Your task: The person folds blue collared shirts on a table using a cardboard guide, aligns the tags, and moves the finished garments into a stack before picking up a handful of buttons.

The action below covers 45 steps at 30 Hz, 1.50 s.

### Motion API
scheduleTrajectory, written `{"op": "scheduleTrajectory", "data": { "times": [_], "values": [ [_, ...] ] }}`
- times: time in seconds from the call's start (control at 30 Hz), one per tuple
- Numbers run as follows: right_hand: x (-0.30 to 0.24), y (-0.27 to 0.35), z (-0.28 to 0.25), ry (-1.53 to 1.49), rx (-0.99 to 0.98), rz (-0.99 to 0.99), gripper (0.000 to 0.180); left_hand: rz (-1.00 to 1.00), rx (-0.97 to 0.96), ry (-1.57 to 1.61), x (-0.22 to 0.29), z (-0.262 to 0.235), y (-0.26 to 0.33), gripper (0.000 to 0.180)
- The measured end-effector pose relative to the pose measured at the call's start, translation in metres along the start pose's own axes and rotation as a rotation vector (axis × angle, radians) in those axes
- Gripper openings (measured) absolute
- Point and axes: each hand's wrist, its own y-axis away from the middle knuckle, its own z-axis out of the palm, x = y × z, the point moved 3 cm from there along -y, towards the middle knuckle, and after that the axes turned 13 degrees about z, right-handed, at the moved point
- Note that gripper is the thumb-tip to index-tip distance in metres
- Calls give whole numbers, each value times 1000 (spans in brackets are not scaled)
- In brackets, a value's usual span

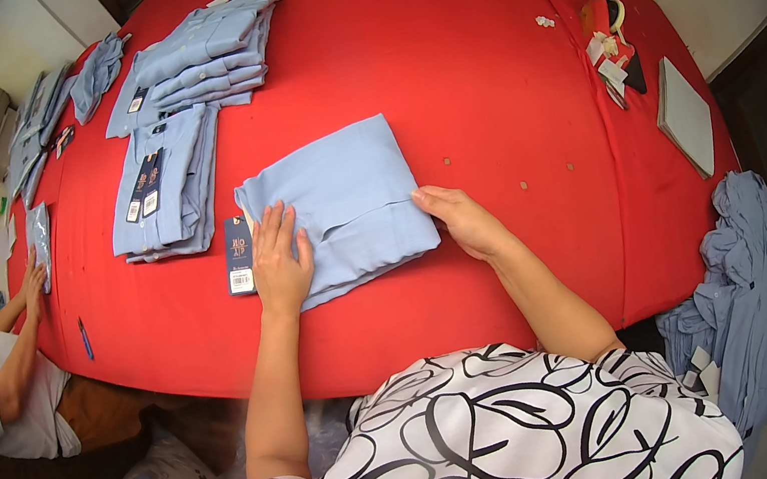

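A folded light-blue shirt lies on the red-covered table in front of me, with a slit-like fold across its middle. My left hand rests flat on its left side, fingers stretched out and thumb apart. Beside that hand, a dark blue hang tag with a white label sticks out past the shirt's left edge. At the opposite edge, my right hand pinches the cloth between thumb and fingers; the fingertips are partly hidden.
Folded blue shirts with tags form a near pile and a far pile to the left. A co-worker's hands touch a packed garment at far left. A pen, a notebook and hanging blue garments lie around the edges.
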Motion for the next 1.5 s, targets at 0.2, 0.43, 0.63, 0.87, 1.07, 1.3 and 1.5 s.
{"op": "scheduleTrajectory", "data": {
  "times": [0.2, 0.43, 0.63, 0.87, 1.07, 1.3, 1.5],
  "values": [
    [8, -28, -19, 198, 2, 2, 42, -69, 63, 54, 5, -6, 5, 32],
    [-91, -35, -77, 869, 633, -202, 35, -129, -329, 416, 63, -35, -12, 29],
    [-27, 3, 33, 1281, 606, -616, 54, -196, -50, 69, 29, -31, -26, 27],
    [5, -6, 16, 1526, 307, -683, 72, -339, -151, 244, 39, -18, 2, 20],
    [-16, 44, -29, 1056, 530, -450, 49, -426, 10, 370, 68, -15, 9, 19],
    [37, 37, -55, 314, 574, -111, 30, -483, 6, 580, 61, -5, 22, 19],
    [36, 30, -45, 566, 704, -286, 26, -444, -60, 538, 60, -6, 20, 19]
  ]
}}
